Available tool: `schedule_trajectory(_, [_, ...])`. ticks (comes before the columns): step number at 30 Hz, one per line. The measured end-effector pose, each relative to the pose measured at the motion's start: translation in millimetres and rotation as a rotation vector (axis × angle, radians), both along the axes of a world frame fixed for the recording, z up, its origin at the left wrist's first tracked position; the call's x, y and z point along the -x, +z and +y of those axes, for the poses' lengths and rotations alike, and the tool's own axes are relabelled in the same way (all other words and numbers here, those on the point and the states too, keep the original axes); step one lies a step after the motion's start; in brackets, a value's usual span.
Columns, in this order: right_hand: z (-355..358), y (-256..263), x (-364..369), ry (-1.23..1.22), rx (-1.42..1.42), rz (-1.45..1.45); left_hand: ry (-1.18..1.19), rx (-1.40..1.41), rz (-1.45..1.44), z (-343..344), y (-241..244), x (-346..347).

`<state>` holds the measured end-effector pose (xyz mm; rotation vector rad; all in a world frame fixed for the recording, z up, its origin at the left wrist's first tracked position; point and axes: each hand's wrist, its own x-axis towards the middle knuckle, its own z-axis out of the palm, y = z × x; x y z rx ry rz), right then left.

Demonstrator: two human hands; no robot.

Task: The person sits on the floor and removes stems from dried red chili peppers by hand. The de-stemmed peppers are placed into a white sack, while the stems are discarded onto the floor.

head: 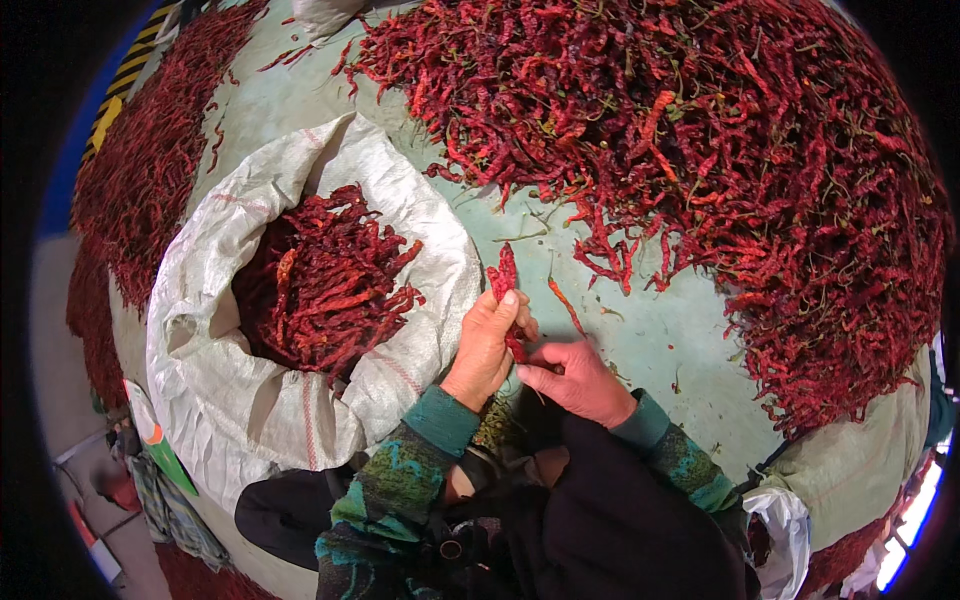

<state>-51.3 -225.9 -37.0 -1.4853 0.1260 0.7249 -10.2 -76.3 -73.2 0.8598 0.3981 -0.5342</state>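
Observation:
My left hand (pixel 491 341) is closed round a few dried red chili peppers (pixel 504 274), whose wrinkled tips stick up past the thumb. Just to its right, my right hand (pixel 577 375) has thumb and fingers at the lower end of these peppers; what it pinches is partly hidden. At my left stands a white woven sack (pixel 431 217) with its rim rolled down, holding many dried red chilies (pixel 322 285). A single chili with a stem (pixel 566 306) lies on the pale green surface above my right hand.
A large heap of red chilies (pixel 675 135) spreads across the top and right. Another heap (pixel 150 157) lies at the far left. Stem bits (pixel 525 235) are scattered between sack and heap. A white plastic bag (pixel 787 532) sits at the lower right.

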Motion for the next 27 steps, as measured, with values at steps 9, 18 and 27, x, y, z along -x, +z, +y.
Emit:
schedule_trajectory(9, [11.6,-22.3,16.5,-0.128,0.180,-0.091,-0.021,-0.185,-0.074,-8.0,6.9,9.5])
schedule_trajectory(18, [9.4,7.7,15.5,-0.156,-0.352,0.370,0.050,0.465,0.266,6.5,8.4,8.1])
schedule_trajectory(27, [-66.3,-7.6,58.0,0.246,0.306,0.044,-0.130,-0.970,-0.275,104.0,78.4,-32.9])
